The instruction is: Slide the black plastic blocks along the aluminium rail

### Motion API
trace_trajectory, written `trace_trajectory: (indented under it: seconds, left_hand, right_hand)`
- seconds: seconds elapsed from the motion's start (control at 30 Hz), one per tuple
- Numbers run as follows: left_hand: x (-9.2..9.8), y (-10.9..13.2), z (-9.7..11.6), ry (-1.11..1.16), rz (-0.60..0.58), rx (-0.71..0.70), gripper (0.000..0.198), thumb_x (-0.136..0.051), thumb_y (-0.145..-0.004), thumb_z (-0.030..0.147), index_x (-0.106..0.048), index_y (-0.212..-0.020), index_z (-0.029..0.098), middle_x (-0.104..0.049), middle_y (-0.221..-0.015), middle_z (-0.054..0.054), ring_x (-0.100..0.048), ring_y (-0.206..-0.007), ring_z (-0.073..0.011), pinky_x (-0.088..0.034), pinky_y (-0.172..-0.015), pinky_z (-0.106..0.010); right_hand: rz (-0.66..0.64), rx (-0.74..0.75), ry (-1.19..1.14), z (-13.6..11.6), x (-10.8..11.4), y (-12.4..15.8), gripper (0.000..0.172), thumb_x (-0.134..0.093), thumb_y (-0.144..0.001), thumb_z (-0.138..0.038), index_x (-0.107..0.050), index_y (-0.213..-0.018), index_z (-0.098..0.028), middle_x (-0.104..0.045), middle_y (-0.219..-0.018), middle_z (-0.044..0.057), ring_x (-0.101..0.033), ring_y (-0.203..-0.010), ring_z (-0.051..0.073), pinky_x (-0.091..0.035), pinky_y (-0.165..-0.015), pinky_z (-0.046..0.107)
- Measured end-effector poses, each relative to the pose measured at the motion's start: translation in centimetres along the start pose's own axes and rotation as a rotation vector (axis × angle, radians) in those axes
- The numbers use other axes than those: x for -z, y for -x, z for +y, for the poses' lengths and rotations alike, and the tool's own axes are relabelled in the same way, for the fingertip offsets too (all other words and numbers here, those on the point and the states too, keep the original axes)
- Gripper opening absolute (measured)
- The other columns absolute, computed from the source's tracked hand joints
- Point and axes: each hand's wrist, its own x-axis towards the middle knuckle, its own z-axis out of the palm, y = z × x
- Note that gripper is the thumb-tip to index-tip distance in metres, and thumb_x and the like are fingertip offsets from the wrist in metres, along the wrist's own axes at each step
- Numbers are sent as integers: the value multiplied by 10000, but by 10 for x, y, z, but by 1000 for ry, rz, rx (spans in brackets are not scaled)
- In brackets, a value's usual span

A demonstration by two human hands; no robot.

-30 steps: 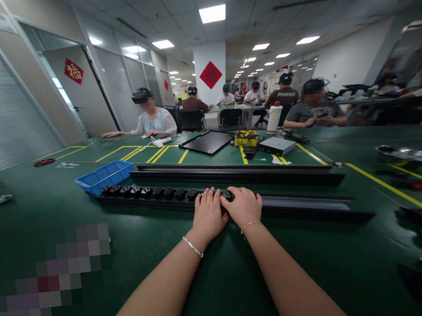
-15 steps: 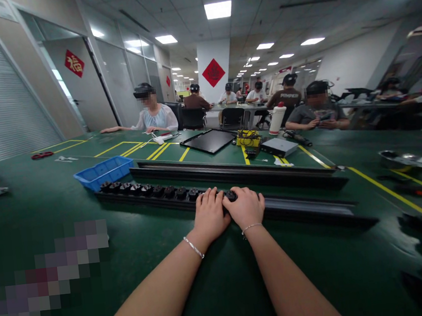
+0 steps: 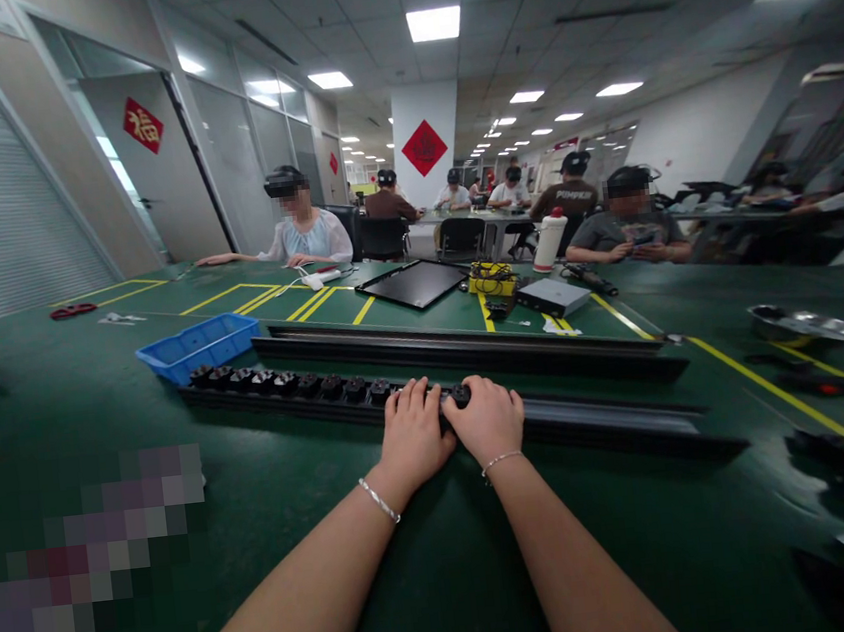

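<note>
A long black rail (image 3: 614, 420) lies across the table in front of me, its right part showing a bare channel. Several small black blocks (image 3: 332, 386) sit in a row along its left half. My left hand (image 3: 414, 429) is closed over the middle of the rail, fingers reaching over the far side and covering whatever lies beneath. Right beside it, my right hand (image 3: 490, 415) grips a black block (image 3: 461, 394) at the rail, thumb and fingers around it. The undersides of both hands are hidden.
Behind the rail lies a second black rail (image 3: 471, 350). A blue bin (image 3: 199, 347) touches the left end area. Farther back are a dark flat panel (image 3: 413, 285), a grey box (image 3: 554, 296) and a white bottle (image 3: 551, 241). Metal bowls (image 3: 807, 324) stand right. Co-workers sit across the table.
The whole view has shifted slightly left. Both hands keep the same place on the rail, and the blocks look unmoved.
</note>
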Motion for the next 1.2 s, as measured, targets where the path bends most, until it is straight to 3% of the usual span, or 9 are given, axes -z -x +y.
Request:
trace_trajectory:
  seconds: [0.8, 1.03, 1.2]
  left_hand:
    - [2, -2, 0, 5, 8, 11, 518, -531, -762, 364, -475, -1249, 197, -484, -1336, -106, -380, -1259, -266, -267, -1042, -428]
    - [2, -2, 0, 4, 23, 11, 498, -529, -763, 371, -485, -1228, 197, -491, -1322, -106, -395, -1245, -267, -280, -1030, -426]
    - [4, -2, 1, 12, 5, 14, 510, -546, -748, 348, -480, -1233, 204, -486, -1328, -106, -396, -1246, -265, -275, -1036, -424]
  right_hand:
    - [14, -24, -25, 1, -3, 0, 238, -468, -768, -314, -638, -899, -212, -667, -966, 64, -541, -973, 211, -247, -950, 393]
    - [94, -36, -13, 3, -8, 2, 305, -483, -760, -334, -614, -996, -190, -661, -1010, 95, -520, -1028, 249, -153, -1024, 469]
    - [75, -63, -10, 3, -7, 2, 289, -488, -745, -337, -630, -948, -189, -660, -1001, 100, -514, -1036, 264, -181, -1017, 478]
